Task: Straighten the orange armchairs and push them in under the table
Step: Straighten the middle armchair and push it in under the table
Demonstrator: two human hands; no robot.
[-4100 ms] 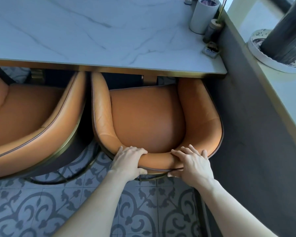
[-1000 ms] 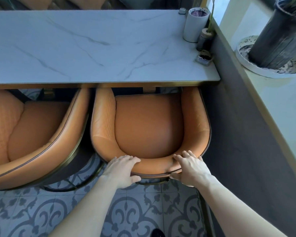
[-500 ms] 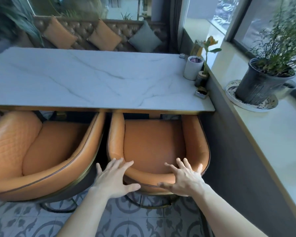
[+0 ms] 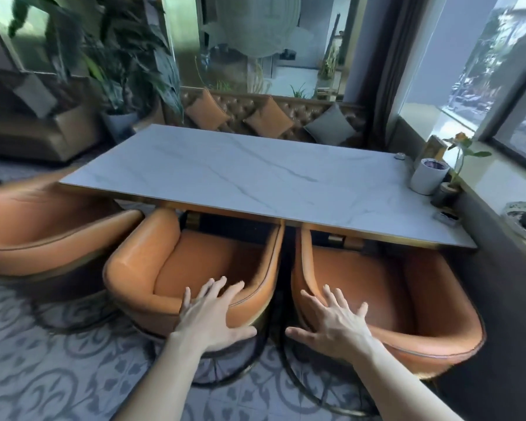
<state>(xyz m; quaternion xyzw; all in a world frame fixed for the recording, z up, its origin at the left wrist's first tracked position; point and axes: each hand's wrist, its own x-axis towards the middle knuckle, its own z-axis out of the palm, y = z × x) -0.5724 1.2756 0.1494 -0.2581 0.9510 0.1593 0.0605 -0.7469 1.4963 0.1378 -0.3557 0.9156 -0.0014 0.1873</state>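
Armchairs (image 4: 195, 262) (three), hands (image 4: 213, 317) (two), table (image 4: 255, 174)

place: likely café or lounge | marble table (image 4: 255, 174) | tufted bench (image 4: 255, 107) | armchairs (image 4: 195, 259)

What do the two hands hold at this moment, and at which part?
Nothing is held. The left hand is spread open over the back rim of the middle armchair; the right hand is open over the right armchair.
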